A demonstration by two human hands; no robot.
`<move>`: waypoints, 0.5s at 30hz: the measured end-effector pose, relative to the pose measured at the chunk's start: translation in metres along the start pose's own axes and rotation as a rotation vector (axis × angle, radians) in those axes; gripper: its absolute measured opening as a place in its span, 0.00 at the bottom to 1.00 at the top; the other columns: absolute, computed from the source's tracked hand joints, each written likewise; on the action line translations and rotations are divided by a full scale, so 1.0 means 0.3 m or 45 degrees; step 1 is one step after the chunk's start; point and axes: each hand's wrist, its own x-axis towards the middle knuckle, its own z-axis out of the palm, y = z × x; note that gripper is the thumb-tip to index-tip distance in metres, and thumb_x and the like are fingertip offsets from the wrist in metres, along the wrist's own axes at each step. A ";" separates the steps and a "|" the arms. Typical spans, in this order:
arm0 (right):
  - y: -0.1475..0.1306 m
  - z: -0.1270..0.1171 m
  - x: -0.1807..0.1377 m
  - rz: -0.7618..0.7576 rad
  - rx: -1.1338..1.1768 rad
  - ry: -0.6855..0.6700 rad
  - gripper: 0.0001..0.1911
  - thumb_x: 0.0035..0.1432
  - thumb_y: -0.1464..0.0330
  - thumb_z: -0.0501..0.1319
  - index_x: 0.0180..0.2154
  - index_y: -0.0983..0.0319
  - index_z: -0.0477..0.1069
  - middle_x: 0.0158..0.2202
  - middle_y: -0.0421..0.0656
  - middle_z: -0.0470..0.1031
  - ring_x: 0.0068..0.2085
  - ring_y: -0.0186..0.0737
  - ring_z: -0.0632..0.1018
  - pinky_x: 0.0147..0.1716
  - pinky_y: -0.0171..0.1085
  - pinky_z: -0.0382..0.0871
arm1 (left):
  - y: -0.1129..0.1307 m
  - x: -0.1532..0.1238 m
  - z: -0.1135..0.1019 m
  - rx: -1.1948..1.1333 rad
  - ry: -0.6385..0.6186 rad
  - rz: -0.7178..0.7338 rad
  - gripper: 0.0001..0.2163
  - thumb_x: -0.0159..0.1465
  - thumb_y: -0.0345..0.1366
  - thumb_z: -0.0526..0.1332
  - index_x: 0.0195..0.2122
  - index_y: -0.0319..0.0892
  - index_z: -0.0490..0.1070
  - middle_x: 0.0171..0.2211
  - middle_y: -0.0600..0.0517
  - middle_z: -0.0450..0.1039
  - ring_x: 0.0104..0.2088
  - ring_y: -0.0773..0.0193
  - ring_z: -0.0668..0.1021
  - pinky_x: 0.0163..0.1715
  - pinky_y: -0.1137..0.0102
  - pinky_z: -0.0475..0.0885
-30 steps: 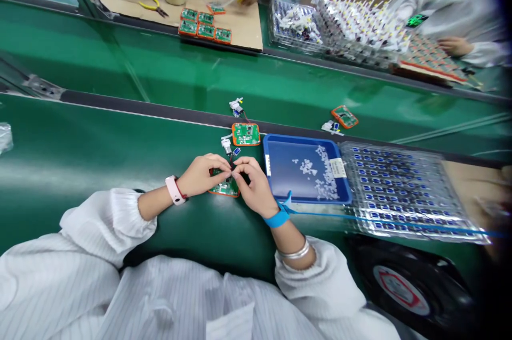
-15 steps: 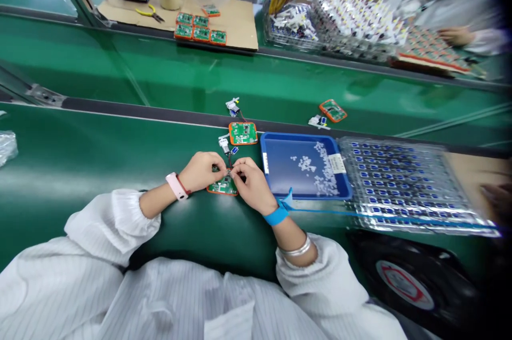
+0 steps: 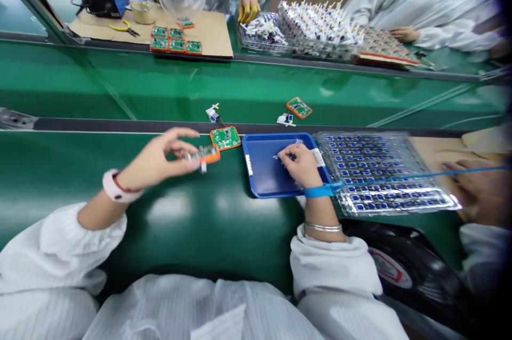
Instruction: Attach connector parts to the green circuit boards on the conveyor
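My left hand (image 3: pixel 160 159) is raised above the green bench and pinches a small green circuit board with an orange rim (image 3: pixel 202 154) by its edge. My right hand (image 3: pixel 300 165) reaches into the blue tray (image 3: pixel 262 172), fingers curled over the small white parts lying there; what they grip is hidden. A second orange-rimmed board (image 3: pixel 225 138) with a wired connector lies just behind the held board, at the belt's edge.
A clear blister tray of blue parts (image 3: pixel 380 169) sits right of the blue tray. Another board (image 3: pixel 298 107) lies on the green conveyor. Across it, other people's hands work at trays of parts (image 3: pixel 320 28) and boards on cardboard (image 3: pixel 176 41). A co-worker's hand (image 3: pixel 476 185) is at right.
My left hand lifted the board off the bench and carried it left. My right hand let go of it and moved right into the blue tray. The view shifted.
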 end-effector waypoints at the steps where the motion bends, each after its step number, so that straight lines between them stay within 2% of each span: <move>1: -0.003 0.003 0.000 0.001 0.000 -0.016 0.08 0.49 0.66 0.58 0.22 0.62 0.69 0.28 0.46 0.71 0.35 0.45 0.71 0.40 0.48 0.66 | 0.006 0.046 -0.040 -0.021 0.123 0.002 0.28 0.57 0.51 0.61 0.54 0.42 0.58 0.41 0.49 0.76 0.41 0.59 0.77 0.38 0.64 0.69; 3: -0.011 0.001 -0.001 -0.004 -0.020 -0.041 0.08 0.49 0.66 0.57 0.22 0.62 0.70 0.28 0.46 0.71 0.36 0.45 0.71 0.39 0.47 0.66 | -0.015 0.151 -0.108 0.075 0.440 0.062 0.28 0.56 0.53 0.61 0.54 0.47 0.58 0.43 0.50 0.74 0.43 0.59 0.75 0.39 0.63 0.69; 5: -0.015 -0.004 0.000 -0.028 -0.048 -0.066 0.08 0.50 0.66 0.57 0.22 0.62 0.70 0.28 0.46 0.71 0.36 0.45 0.71 0.41 0.47 0.66 | -0.080 0.261 -0.154 0.322 0.743 0.167 0.30 0.54 0.54 0.63 0.54 0.50 0.58 0.48 0.51 0.71 0.47 0.59 0.73 0.42 0.62 0.67; 6: -0.014 -0.007 0.000 -0.044 -0.061 -0.077 0.08 0.50 0.67 0.57 0.22 0.62 0.70 0.29 0.46 0.71 0.37 0.45 0.71 0.41 0.48 0.65 | -0.127 0.313 -0.170 0.450 0.807 0.194 0.31 0.54 0.56 0.62 0.55 0.50 0.57 0.50 0.51 0.69 0.49 0.60 0.72 0.44 0.62 0.66; 7: -0.013 -0.008 0.000 -0.060 -0.073 -0.085 0.08 0.50 0.67 0.57 0.22 0.62 0.70 0.29 0.47 0.71 0.37 0.45 0.71 0.42 0.48 0.65 | -0.179 0.359 -0.181 0.559 0.820 0.180 0.33 0.53 0.59 0.60 0.56 0.48 0.57 0.50 0.50 0.69 0.49 0.61 0.71 0.44 0.63 0.64; 9: -0.007 -0.008 -0.001 -0.091 -0.094 -0.089 0.08 0.49 0.68 0.56 0.22 0.62 0.69 0.30 0.47 0.71 0.37 0.46 0.71 0.43 0.49 0.64 | -0.278 0.430 -0.189 0.775 0.739 0.112 0.38 0.55 0.64 0.54 0.57 0.40 0.56 0.50 0.49 0.68 0.49 0.61 0.70 0.46 0.63 0.62; 11: -0.002 -0.003 -0.003 -0.120 -0.120 -0.078 0.07 0.49 0.69 0.56 0.22 0.61 0.69 0.31 0.47 0.71 0.37 0.46 0.71 0.43 0.49 0.64 | -0.344 0.459 -0.174 0.902 0.671 0.058 0.40 0.54 0.65 0.54 0.56 0.34 0.59 0.49 0.45 0.69 0.49 0.56 0.69 0.48 0.61 0.61; 13: -0.002 0.003 -0.006 -0.140 -0.147 -0.050 0.07 0.49 0.70 0.55 0.22 0.61 0.68 0.32 0.47 0.71 0.38 0.46 0.71 0.44 0.49 0.64 | -0.355 0.448 -0.125 0.949 0.671 0.062 0.37 0.54 0.62 0.57 0.52 0.33 0.63 0.51 0.42 0.67 0.52 0.51 0.67 0.50 0.58 0.60; 15: -0.015 0.007 -0.010 -0.150 -0.164 0.001 0.06 0.50 0.70 0.55 0.23 0.61 0.67 0.34 0.48 0.70 0.40 0.47 0.70 0.44 0.49 0.63 | -0.319 0.408 -0.043 0.957 0.586 0.160 0.30 0.56 0.58 0.59 0.48 0.36 0.66 0.52 0.42 0.67 0.53 0.50 0.66 0.52 0.59 0.59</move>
